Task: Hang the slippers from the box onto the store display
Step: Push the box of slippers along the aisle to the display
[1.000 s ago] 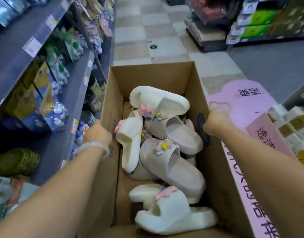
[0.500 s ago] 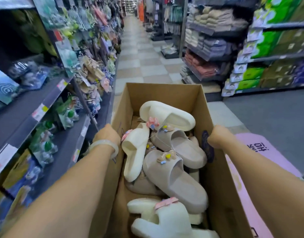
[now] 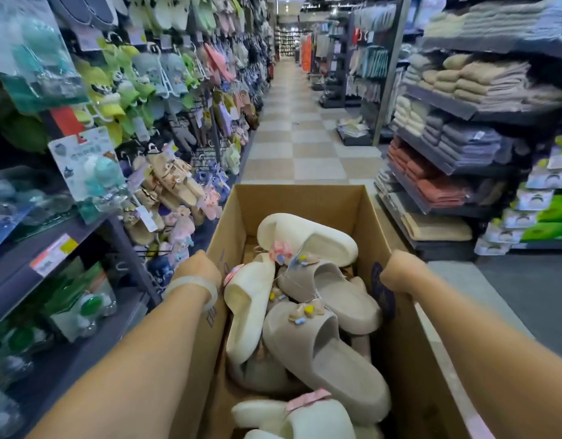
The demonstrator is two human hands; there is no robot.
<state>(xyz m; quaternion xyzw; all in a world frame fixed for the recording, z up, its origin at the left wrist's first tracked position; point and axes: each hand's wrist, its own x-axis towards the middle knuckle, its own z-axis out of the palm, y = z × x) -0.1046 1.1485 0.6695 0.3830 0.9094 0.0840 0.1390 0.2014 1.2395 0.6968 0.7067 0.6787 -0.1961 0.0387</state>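
Slippers lie heaped in the cardboard box, long axes mostly running along its length, some toes toward the far wall, one cream slipper standing on edge. Left hand and right hand each grasp a box side wall. Tipping the box could spill them.

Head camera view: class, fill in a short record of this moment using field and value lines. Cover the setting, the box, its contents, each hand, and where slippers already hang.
setting: shop aisle with a checkered floor
box: open cardboard box, carried in front of the person
contents: cream and taupe slippers piled loose, some with small charms
left hand: left hand grips the box's left wall; pale bangle on the wrist
right hand: right hand grips the right wall
hanging slippers: slipper display on the left
right side: shelves of folded towels
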